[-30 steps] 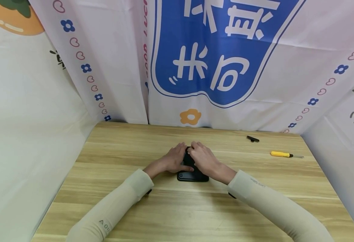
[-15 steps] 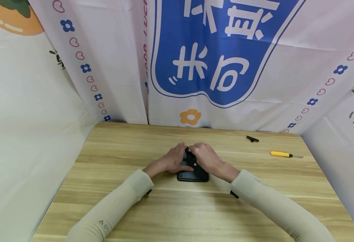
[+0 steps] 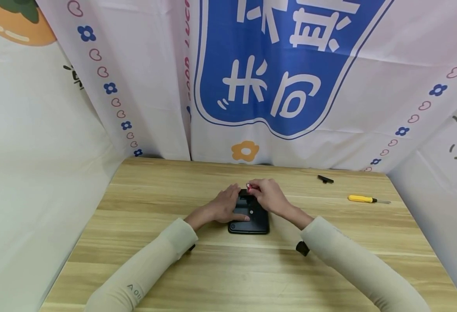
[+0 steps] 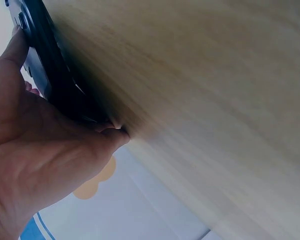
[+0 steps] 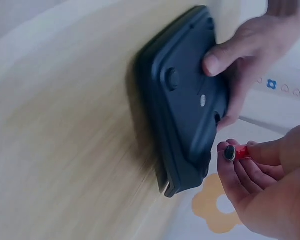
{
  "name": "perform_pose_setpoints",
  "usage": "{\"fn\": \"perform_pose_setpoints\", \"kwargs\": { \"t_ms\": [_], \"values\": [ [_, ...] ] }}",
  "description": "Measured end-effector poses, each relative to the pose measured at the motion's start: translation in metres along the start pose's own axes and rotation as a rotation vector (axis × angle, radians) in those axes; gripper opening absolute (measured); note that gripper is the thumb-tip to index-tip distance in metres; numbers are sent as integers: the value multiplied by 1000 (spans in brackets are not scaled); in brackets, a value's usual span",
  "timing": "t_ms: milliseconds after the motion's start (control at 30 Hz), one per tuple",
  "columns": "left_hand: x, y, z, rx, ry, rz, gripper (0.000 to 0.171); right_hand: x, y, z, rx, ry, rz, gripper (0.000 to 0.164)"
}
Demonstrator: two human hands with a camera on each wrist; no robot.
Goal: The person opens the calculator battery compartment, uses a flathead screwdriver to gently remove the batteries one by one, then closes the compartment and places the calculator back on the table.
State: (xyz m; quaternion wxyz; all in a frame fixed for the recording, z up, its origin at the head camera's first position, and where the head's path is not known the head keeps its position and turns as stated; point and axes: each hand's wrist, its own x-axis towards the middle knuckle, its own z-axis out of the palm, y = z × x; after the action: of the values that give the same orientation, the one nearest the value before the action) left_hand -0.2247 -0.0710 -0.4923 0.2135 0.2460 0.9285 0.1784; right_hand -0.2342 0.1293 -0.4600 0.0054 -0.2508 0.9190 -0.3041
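Observation:
A black desk calculator [image 3: 257, 225] lies face down on the table, its round rubber foot [image 5: 173, 78] and the open slot at its far end showing. My left hand [image 3: 225, 207] holds it by the left side, thumb across the back and fingers along the edge. In the left wrist view that same hand [image 4: 45, 150] wraps the dark edge. Just above the slot, my right hand [image 3: 272, 198] pinches a small red battery [image 5: 242, 152] between thumb and fingers, apart from the calculator in the right wrist view. One dark end of the battery faces outward.
A small black cover piece [image 3: 325, 179] lies at the back right of the wooden table [image 3: 154, 182]. Nearer and further right is a yellow-handled screwdriver [image 3: 362, 199]. Printed cloth [image 3: 220, 143] hangs behind the table's back edge, with white cloth on both sides.
My right hand has lifted away from the calculator's far end and now shows the red battery in its fingers, uncovering the slot. The left hand stays in place.

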Motion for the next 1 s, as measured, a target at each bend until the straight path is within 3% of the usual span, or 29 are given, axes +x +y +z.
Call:
{"fn": "perform_pose_setpoints", "kwargs": {
  "t_ms": [133, 367, 600, 733, 1000],
  "values": [
    [0, 0, 0, -14, 5, 4, 106, 2, 1, -5, 210, -46, 132, 22],
    [4, -1, 2, -29, -3, -13, 107, 5, 4, -11, 690, -130, 421, 31],
    [9, -5, 6, -42, -1, -29, 110, 6, 13, -16, 1018, -192, 565, 37],
    [3, 0, 2, -37, 7, -16, 107, 6, 18, -18, 1149, -197, 626, 41],
    [4, -2, 2, -29, -9, -11, 109, 5, 26, -19, 1264, -204, 652, 46]
  ]
}}
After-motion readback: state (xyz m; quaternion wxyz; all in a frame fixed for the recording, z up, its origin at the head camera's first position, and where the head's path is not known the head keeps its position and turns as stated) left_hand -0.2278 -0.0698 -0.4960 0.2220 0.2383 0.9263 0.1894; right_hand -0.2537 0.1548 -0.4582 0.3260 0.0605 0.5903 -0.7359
